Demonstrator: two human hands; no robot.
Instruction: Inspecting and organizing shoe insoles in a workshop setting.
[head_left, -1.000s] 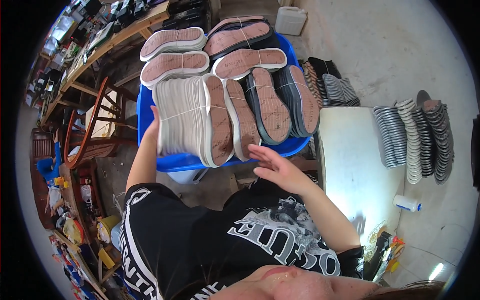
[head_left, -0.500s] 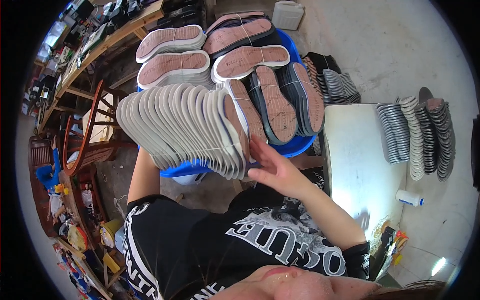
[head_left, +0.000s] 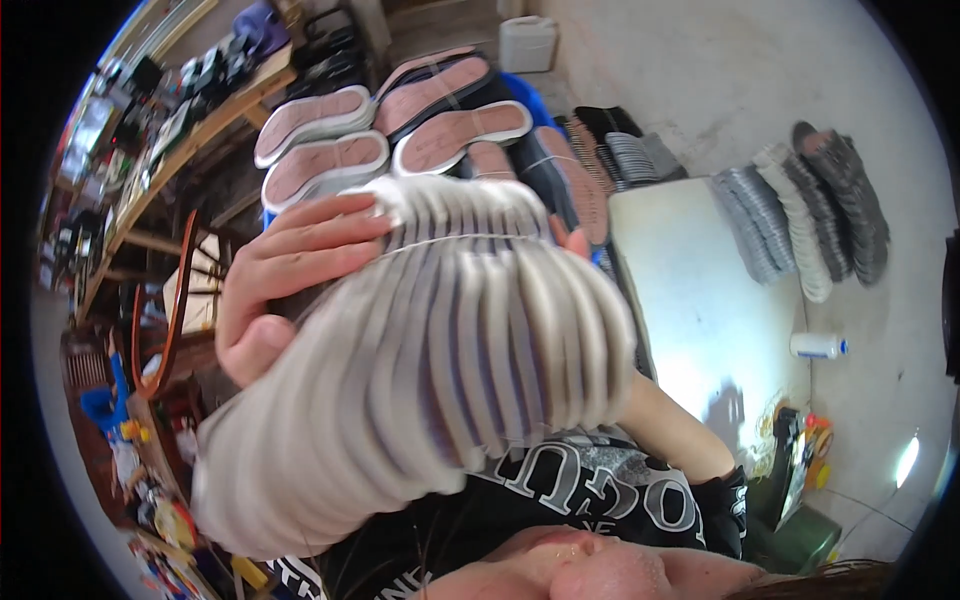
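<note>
A thick bundle of whitish shoe soles (head_left: 430,350), tied with string, is tilted up close in front of me and smeared by motion. My left hand (head_left: 285,270) grips its left end, fingers laid over the sole edges. At the other side my right hand (head_left: 573,240) holds it, mostly hidden behind the soles with only fingertips showing. Beyond the bundle, a blue tub (head_left: 527,95) carries several tied stacks of soles (head_left: 460,135) with pinkish-brown faces, some edged white, some dark.
To the right stands a white-topped table (head_left: 690,260). Past it are grey sole stacks (head_left: 750,225), darker soles (head_left: 855,205) and a white bottle (head_left: 818,346). A wooden chair (head_left: 178,320) and a cluttered workbench (head_left: 205,130) are at left; a white jug (head_left: 527,45) is at the back.
The bundle has come nearer to me and turned, its string side now facing up. My left hand has come into view on it; my right hand is now mostly behind it.
</note>
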